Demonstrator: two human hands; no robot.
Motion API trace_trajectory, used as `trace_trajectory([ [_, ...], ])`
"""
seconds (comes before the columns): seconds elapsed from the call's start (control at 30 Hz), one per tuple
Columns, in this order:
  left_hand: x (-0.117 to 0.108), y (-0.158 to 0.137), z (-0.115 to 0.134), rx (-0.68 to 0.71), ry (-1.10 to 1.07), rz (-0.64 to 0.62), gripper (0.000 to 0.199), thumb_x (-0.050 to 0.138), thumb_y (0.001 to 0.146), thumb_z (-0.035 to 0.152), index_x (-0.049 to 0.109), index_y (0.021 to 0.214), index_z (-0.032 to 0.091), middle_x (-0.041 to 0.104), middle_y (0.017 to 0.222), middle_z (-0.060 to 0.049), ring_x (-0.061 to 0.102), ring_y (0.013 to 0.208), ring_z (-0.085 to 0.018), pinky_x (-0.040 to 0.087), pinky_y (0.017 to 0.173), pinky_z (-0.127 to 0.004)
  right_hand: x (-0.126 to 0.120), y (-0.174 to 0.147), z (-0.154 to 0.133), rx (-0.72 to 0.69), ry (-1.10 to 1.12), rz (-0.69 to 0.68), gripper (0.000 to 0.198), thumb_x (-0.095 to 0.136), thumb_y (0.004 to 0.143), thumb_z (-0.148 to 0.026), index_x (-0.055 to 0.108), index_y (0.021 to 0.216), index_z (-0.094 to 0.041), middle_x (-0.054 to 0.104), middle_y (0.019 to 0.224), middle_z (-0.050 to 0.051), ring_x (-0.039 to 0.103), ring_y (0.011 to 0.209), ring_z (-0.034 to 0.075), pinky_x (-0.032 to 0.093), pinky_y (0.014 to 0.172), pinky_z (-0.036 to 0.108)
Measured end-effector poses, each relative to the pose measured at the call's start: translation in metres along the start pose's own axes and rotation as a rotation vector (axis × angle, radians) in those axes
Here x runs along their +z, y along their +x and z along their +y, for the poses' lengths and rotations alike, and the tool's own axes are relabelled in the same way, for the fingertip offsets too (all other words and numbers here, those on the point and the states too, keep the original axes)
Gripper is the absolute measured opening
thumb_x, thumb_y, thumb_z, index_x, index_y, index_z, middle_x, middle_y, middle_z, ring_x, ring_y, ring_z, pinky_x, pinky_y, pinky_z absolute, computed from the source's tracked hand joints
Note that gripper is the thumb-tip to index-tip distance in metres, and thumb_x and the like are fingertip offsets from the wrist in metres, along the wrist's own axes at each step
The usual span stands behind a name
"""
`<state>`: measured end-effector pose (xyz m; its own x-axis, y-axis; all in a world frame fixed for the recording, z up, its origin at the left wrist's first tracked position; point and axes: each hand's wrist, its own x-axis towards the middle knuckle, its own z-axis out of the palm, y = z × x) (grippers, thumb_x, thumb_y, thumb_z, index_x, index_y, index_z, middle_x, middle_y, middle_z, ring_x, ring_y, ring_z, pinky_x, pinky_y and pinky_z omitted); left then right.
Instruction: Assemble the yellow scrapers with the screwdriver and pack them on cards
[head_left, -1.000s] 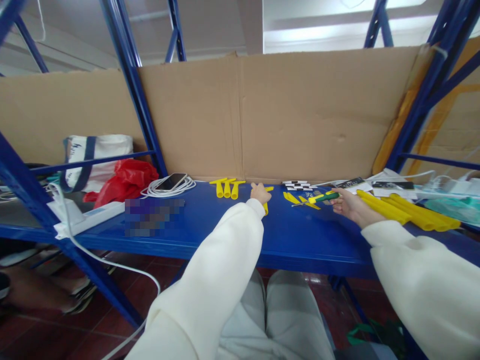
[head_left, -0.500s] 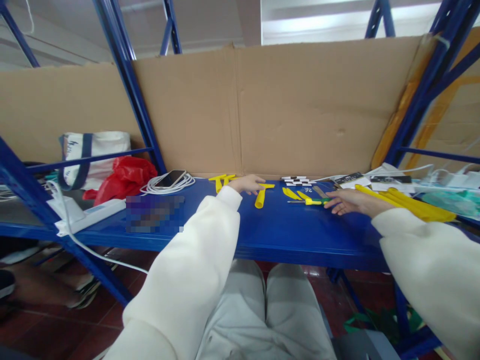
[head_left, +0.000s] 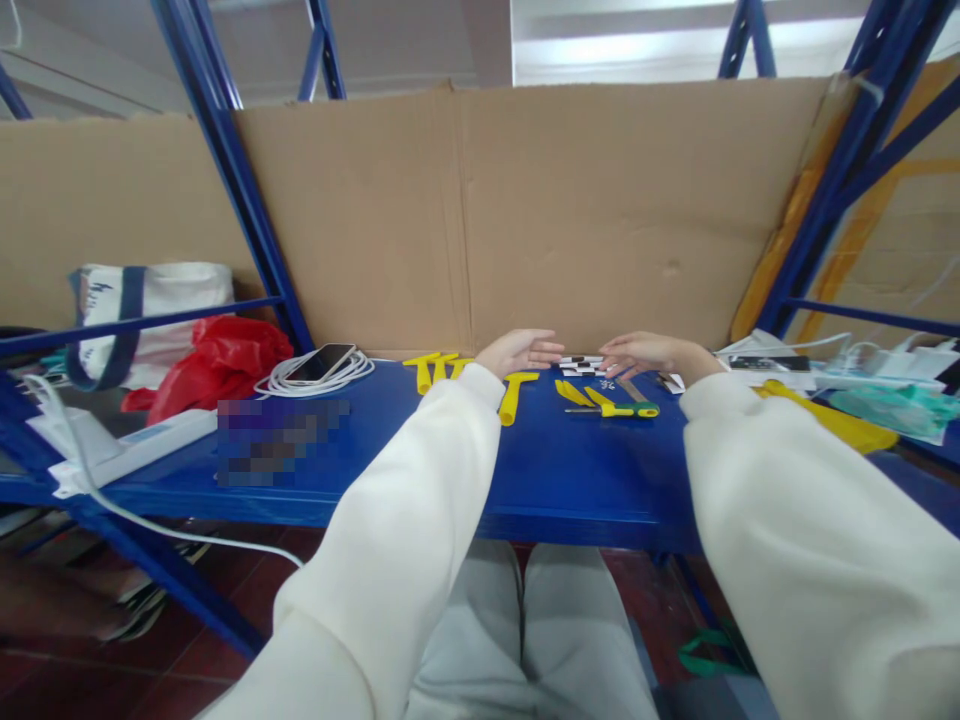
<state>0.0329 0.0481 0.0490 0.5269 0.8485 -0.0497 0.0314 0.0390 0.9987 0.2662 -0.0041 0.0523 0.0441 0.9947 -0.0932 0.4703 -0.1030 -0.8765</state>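
My left hand (head_left: 519, 351), fingers stretched out and holding nothing, hovers above a yellow T-shaped part (head_left: 510, 402). Opposite it, my right hand (head_left: 645, 350) is open too, its fingertips close to a small group of black-and-white pieces (head_left: 577, 366); I cannot tell if they touch. Below the right hand lies a screwdriver (head_left: 628, 410) with a yellow and green handle. Beside that are flat yellow pieces (head_left: 574, 394) and some tiny light bits (head_left: 606, 384). Several more yellow T-shaped parts (head_left: 423, 374) stand in a row left of my left hand, partly behind my sleeve.
A phone (head_left: 324, 363) rests on a coiled white cable (head_left: 271, 383) at the left. Nearby are a power strip (head_left: 157, 445) and a red bag (head_left: 240, 355). Cardboard (head_left: 585, 220) walls off the back. A yellow bag (head_left: 851, 424) lies at the right.
My right hand has moved left and back, away from the screwdriver handle toward the black-and-white pieces. My left hand has risen slightly. The view has shifted a little to the right.
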Motion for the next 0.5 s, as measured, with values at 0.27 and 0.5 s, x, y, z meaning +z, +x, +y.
trace_trajectory([
  [0.27, 0.015, 0.04, -0.012, -0.12, -0.146, 0.239, 0.039, 0.046, 0.092, 0.019, 0.054, 0.13, 0.018, 0.065, 0.13, -0.016, 0.067, 0.111, -0.022, 0.058, 0.085, -0.031, -0.004, 0.042, 0.025, 0.042, 0.001, 0.281, 0.013, 0.076, 0.076, -0.016, 0.067, 0.086, -0.016, 0.073, 0.085, 0.01, 0.069, 0.086, 0.021, 0.055, 0.068, 0.027],
  [0.5, 0.036, 0.064, -0.035, -0.121, -0.007, 0.363, 0.047, 0.049, 0.092, 0.026, 0.047, 0.14, 0.024, 0.051, 0.149, -0.01, 0.05, 0.135, -0.021, 0.049, 0.1, -0.033, 0.009, 0.074, 0.045, -0.051, -0.027, 0.526, 0.047, 0.076, 0.073, -0.019, 0.063, 0.117, -0.015, 0.071, 0.114, 0.015, 0.064, 0.115, 0.026, 0.053, 0.09, 0.033],
])
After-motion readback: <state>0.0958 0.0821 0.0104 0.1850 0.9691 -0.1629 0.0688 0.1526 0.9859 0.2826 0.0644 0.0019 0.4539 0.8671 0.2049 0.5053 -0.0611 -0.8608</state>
